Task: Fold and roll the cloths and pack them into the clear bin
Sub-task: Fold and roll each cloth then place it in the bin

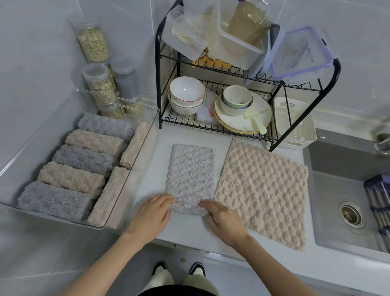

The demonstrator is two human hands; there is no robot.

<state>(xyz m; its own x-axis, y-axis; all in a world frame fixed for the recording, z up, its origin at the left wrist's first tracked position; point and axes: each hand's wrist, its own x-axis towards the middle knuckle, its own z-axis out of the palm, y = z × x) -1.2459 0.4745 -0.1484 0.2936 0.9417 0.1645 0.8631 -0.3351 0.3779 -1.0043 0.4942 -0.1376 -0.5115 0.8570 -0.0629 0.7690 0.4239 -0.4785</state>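
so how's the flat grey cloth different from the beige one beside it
The grey cloth is a narrow folded strip; the beige cloth lies spread wide. The left hand and right hand pinch the grey cloth's near end; the beige cloth is not held. Both have bumpy pile.

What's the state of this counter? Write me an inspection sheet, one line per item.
Surface: white counter, cloths spread on it.
Job's things: grey cloth folded narrow, near end curled; beige cloth flat beside it; clear bin holds seven rolled cloths.
Clutter: dish rack with bowls and containers; jars behind bin.
Hands: left hand and right hand hold the grey cloth's near end.
Cables: nothing seen.
Surroundings: sink on the right, tiled wall.
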